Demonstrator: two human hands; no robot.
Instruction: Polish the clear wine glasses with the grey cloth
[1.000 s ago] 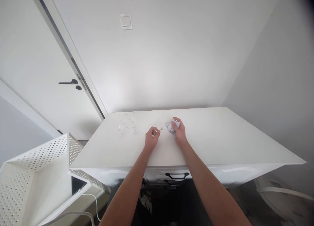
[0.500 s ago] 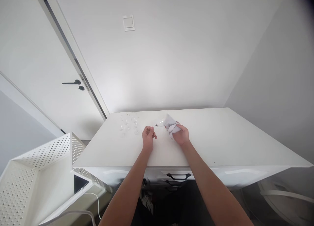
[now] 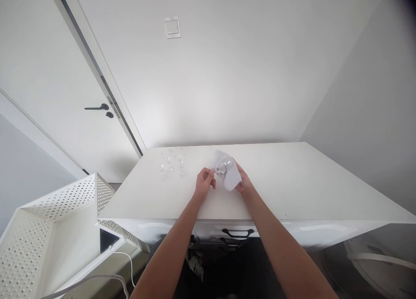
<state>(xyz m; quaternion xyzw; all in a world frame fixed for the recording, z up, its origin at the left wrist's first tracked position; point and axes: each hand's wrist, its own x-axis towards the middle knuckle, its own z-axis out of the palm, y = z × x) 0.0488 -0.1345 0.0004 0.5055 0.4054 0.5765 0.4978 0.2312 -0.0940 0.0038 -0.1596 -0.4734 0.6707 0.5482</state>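
Note:
A clear stemmed glass [image 3: 224, 164] is tilted on its side just above the white cabinet top. My left hand [image 3: 204, 180] pinches it at the stem end; the foot is hard to make out. Behind and under the bowl, my right hand [image 3: 242, 181] holds a pale grey-white cloth [image 3: 232, 180] spread against the glass. Most of the right-hand fingers are hidden by the cloth. To the left of my hands stand several more clear stemmed glasses [image 3: 182, 164], upright and close together.
The white cabinet top [image 3: 308, 182] runs to the wall, with black drawer handles [image 3: 237, 233] on its front. At lower left is a white perforated rack [image 3: 73, 199] with a white cable [image 3: 130, 264]. A door with a dark handle [image 3: 97, 107] is at the left.
The cloth, bunched up in my right hand before, is now opened out behind the bowl. The glass and my left hand have shifted slightly right, and the bowl shows more.

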